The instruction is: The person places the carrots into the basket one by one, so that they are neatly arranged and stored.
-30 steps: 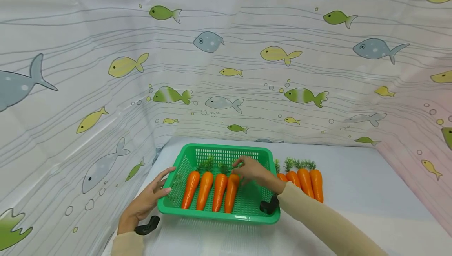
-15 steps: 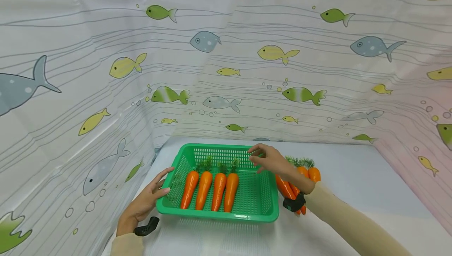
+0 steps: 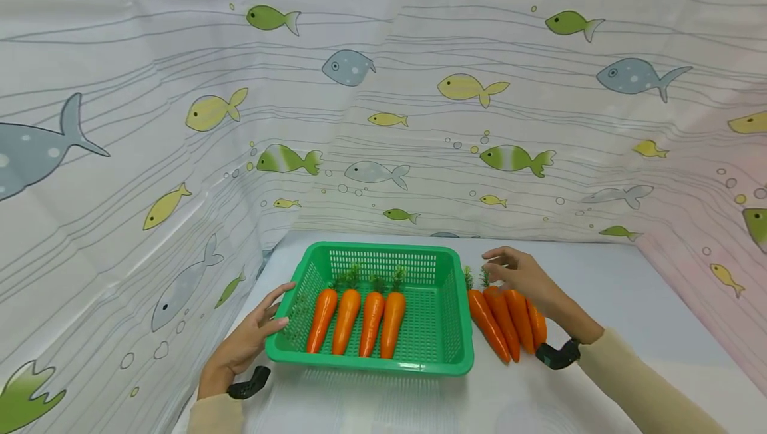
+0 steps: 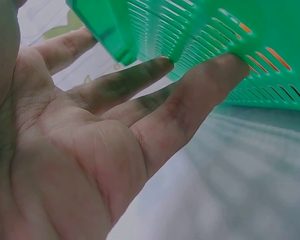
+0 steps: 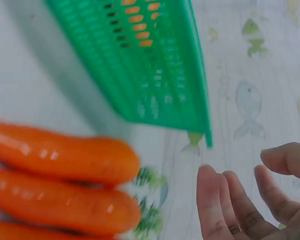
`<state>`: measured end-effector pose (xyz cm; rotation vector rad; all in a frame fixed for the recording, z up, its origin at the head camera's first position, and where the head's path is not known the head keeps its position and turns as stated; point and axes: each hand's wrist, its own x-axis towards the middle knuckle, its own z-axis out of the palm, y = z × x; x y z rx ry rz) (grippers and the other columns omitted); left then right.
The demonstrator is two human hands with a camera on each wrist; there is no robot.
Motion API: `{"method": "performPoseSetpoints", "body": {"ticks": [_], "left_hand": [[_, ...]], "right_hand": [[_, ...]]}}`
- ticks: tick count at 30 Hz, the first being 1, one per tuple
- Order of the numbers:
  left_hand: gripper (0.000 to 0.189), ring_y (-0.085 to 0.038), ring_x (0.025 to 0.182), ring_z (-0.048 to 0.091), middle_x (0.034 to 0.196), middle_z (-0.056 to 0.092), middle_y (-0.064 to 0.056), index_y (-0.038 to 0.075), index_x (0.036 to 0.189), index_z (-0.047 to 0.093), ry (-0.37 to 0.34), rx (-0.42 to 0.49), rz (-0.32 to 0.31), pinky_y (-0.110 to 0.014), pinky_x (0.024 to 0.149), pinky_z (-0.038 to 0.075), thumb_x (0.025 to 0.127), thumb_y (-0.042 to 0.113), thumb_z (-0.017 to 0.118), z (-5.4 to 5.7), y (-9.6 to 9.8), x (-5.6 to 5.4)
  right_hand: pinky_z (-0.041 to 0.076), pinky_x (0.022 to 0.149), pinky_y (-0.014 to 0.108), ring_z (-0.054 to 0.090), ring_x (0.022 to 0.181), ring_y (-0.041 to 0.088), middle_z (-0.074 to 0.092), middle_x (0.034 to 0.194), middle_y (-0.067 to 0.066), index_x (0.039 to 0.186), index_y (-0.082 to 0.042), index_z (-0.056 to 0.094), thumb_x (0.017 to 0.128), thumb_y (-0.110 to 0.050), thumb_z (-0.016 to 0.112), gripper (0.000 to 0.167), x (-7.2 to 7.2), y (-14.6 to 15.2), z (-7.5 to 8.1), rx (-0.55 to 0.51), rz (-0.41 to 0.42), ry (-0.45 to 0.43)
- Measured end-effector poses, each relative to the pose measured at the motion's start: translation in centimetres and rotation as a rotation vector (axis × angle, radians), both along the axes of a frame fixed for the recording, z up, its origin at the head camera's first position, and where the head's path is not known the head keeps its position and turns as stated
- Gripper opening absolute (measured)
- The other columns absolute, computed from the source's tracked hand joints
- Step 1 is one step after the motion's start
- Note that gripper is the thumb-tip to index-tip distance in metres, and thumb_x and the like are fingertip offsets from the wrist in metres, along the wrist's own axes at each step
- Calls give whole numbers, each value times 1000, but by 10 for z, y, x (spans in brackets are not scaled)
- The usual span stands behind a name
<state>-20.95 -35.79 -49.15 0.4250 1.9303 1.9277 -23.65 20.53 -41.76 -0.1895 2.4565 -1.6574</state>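
Observation:
A green plastic basket [image 3: 369,366] holds several orange carrots [image 3: 347,321] with leafy green tops, side by side in its left part. At its left side is my left hand [image 3: 254,331], fingers spread and extended, fingertips against the slotted outer wall [image 4: 270,30] in the left wrist view. My right hand [image 3: 527,281], fingers loosely bent and holding nothing, hovers over the tops of several more carrots [image 3: 491,324] right of the basket. In the right wrist view those carrots [image 5: 65,207] lie to the left of the right fingers [image 5: 213,205].
The basket and the loose carrots rest on a white table surface [image 3: 605,307]. Behind and at both sides rises a white sheet [image 3: 419,41] printed with fish. A black device [image 3: 557,355] is strapped to the right wrist, another [image 3: 248,384] to the left.
My right hand has left the tops of the carrots in the basket and moved right, past the basket's rim, to above the loose carrots. The left hand and basket stay in place.

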Motion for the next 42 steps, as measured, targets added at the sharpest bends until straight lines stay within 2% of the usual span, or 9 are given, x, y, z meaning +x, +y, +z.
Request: {"method": "performPoseSetpoints", "body": {"ticks": [2, 7, 15, 21, 31, 37, 42], "left_hand": [[69, -41, 122, 59, 160, 22, -32, 24, 165, 14, 4, 9, -5, -53, 91, 56, 108, 8, 49, 0, -1, 0], [68, -38, 122, 59, 160, 22, -31, 24, 165, 14, 4, 2, 2, -52, 91, 56, 108, 8, 49, -2, -4, 0], [68, -37, 125, 56, 162, 19, -29, 26, 165, 14, -6, -18, 1, -52, 93, 55, 109, 9, 49, -3, -6, -1], [66, -38, 124, 57, 160, 17, -32, 26, 164, 15, 9, -10, -30, -53, 92, 55, 109, 8, 47, -1, -8, -3], [68, -39, 123, 59, 157, 28, -27, 24, 164, 15, -8, 25, -47, -56, 92, 55, 108, 5, 48, 1, -6, -5], [69, -39, 124, 58, 158, 26, -29, 23, 165, 15, 0, 11, -39, -55, 92, 55, 107, 5, 49, 1, -4, -6], [70, -39, 124, 58, 159, 27, -26, 26, 164, 19, -43, 0, -3, -56, 93, 55, 106, 6, 53, 2, -2, -6]], "right_hand": [[57, 88, 53, 60, 113, 45, 56, 134, 28, 142, 0, 51, 106, -30, 60, 48, 1, 13, -5, 5, -19, -4], [58, 89, 51, 61, 116, 43, 56, 135, 28, 143, 1, 50, 105, -34, 61, 52, 5, 39, -20, 57, -76, -17], [60, 84, 45, 63, 108, 37, 56, 135, 30, 144, 5, 48, 106, -33, 60, 55, 16, 72, -44, 133, -158, -44], [60, 82, 40, 65, 107, 34, 55, 136, 31, 145, 4, 47, 106, -35, 59, 57, 15, 84, -56, 151, -194, -66], [61, 78, 37, 66, 102, 31, 51, 134, 31, 145, 6, 46, 105, -29, 62, 56, 17, 93, -67, 121, -208, -59], [61, 79, 39, 65, 101, 31, 48, 138, 34, 146, 3, 47, 101, -35, 67, 62, 13, 97, -76, 199, -193, -77], [60, 79, 42, 64, 105, 34, 46, 142, 35, 148, 0, 47, 99, -41, 68, 67, 7, 100, -83, 258, -138, -78]]}}
